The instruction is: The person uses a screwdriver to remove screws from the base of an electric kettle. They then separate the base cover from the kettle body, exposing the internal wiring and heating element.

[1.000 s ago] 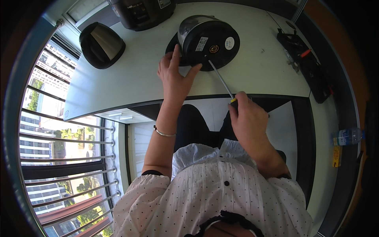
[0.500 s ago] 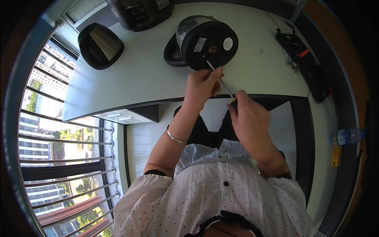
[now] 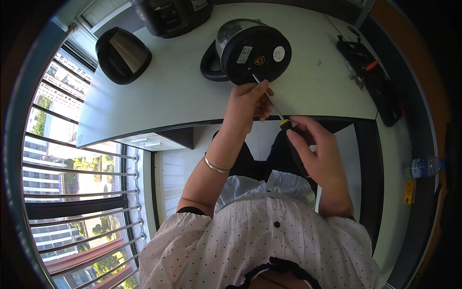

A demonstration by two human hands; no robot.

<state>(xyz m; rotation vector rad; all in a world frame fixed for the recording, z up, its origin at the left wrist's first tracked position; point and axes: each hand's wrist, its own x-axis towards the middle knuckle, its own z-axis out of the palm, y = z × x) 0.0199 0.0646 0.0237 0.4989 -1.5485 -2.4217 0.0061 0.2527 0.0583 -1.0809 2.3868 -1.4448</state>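
Observation:
An electric kettle (image 3: 267, 45) lies on its side on the white table, its round black base turned toward me. My left hand (image 3: 248, 103) pinches the metal shaft of a screwdriver (image 3: 275, 106) close to its tip. That tip meets the lower part of the kettle's base, near a small screw hole; whether it sits in a screw I cannot tell. Around the screwdriver's black-and-yellow handle, my right hand (image 3: 315, 149) is closed loosely, thumb and fingers on either side. The handle hangs over the table's front edge. To the left of the base, the kettle's black handle rests on the table.
A second kettle (image 3: 123, 55), black and steel, is at the table's left. Behind it stands a dark, bulky appliance (image 3: 175, 17). On the right lies an opened black tool case (image 3: 370, 77) with an orange-handled tool. A plastic bottle (image 3: 423, 167) is farther right, beside a yellow box (image 3: 409, 190).
My right hand has shifted its grip on the screwdriver handle, turning and opening out to the right, so more of the handle shows. My left hand and the kettle are almost where they were.

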